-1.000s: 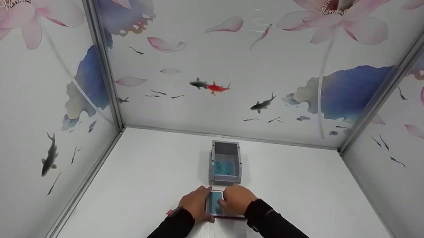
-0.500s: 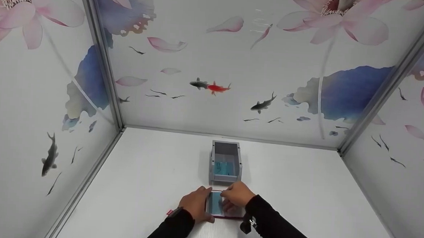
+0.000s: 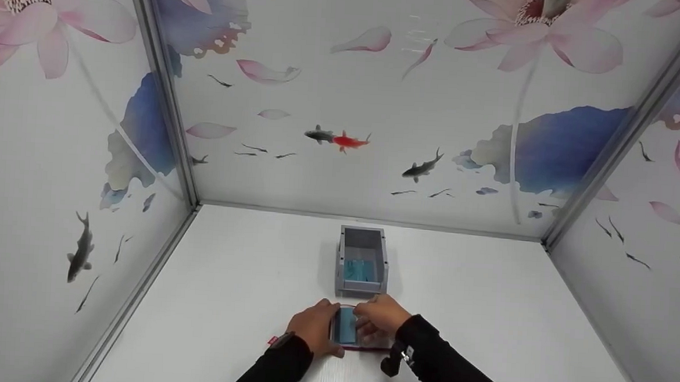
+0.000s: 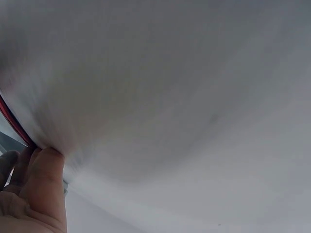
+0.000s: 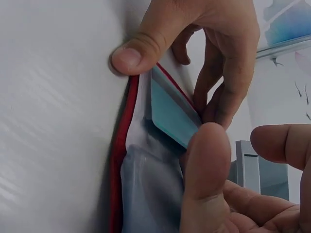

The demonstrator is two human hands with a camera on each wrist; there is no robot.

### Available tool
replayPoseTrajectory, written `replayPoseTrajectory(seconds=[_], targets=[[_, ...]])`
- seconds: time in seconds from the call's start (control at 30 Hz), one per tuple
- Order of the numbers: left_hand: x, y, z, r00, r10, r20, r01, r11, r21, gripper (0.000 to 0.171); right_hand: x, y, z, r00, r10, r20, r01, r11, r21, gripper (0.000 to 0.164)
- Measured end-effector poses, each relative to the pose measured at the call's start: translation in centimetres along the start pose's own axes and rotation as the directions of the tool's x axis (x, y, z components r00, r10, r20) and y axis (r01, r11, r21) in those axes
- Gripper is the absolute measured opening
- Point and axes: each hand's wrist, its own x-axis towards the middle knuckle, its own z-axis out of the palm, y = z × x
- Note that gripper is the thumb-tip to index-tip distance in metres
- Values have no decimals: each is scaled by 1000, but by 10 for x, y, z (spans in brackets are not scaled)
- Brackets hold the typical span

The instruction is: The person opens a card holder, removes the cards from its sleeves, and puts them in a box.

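A red-edged clear plastic sleeve (image 5: pixel 150 184) lies on the white table in front of the grey bin. Inside its left part sits a flat teal card (image 3: pixel 346 325), its lower corner (image 5: pixel 170 116) slanting off the backing in the right wrist view. My left hand (image 3: pixel 313 328) grips the sleeve's left side, thumb at the near edge and fingers at the far one. Over the sleeve's middle is my right hand (image 3: pixel 381 316). Its straight thumb (image 5: pixel 209 160) touches at the card's edge, with the index finger (image 5: pixel 282 142) apart from it. Some right fingertips are hidden.
The grey bin (image 3: pixel 361 286) stands just beyond the hands, with teal pieces (image 3: pixel 358 269) at its bottom. White table (image 3: pixel 242 279) spreads to both sides. Printed panels (image 3: pixel 317 178) with metal corner frames enclose the table on the left, back and right.
My right hand has turned and its wrist lifted slightly; its knuckles no longer cover the sleeve's middle. The left hand holds its place. The card and bin look unmoved.
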Motion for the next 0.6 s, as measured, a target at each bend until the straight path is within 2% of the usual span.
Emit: replayPoseTrajectory(seconds=[0.1,0.17,0.33,0.43,0.53,0.6], targets=[[0,0,-1,1000,8,-4,-8,1000,-1,98,0,0,3,1000,12,8,-12,999,43,28],[-1,1,-2,1000,11,-5,-11,1000,-9,97,0,-1,5,1000,11,-2,-11,1000,27,24],[-2,2,-3,1000,8,-10,-8,999,-37,92,4,-4,7,997,-38,-73,27,989,-145,11],[-2,2,-4,1000,5,-9,-6,999,-41,91,5,-3,7,993,-73,-94,49,971,-233,22],[-1,0,-2,1000,5,-2,-5,999,-39,91,6,-1,7,994,-73,-78,54,973,-222,38],[0,-2,0,1000,0,5,0,999,-35,92,6,0,7,996,-66,-66,51,978,-201,42]])
